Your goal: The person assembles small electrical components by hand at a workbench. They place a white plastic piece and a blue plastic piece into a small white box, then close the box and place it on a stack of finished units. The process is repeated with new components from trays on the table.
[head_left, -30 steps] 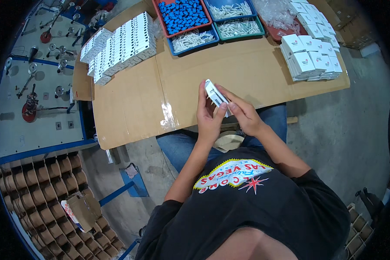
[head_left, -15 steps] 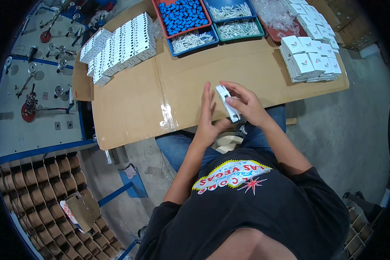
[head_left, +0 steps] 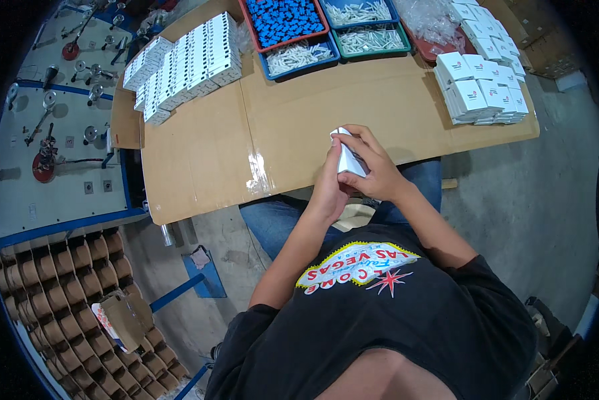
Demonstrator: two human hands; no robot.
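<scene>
A small white carton box is held upright between both hands just above the near edge of the cardboard-covered table. My left hand cups its left side and bottom. My right hand wraps its right side, fingers curled over the top end. Both hands sit above my lap, close to my body.
Rows of closed white boxes stand at the table's far left. A stack of flat white cartons lies at the far right. Trays of blue parts and white parts line the back. A cardboard divider crate sits at lower left.
The box has come down from a raised, tilted pose toward my body. My right hand has closed over its top end.
</scene>
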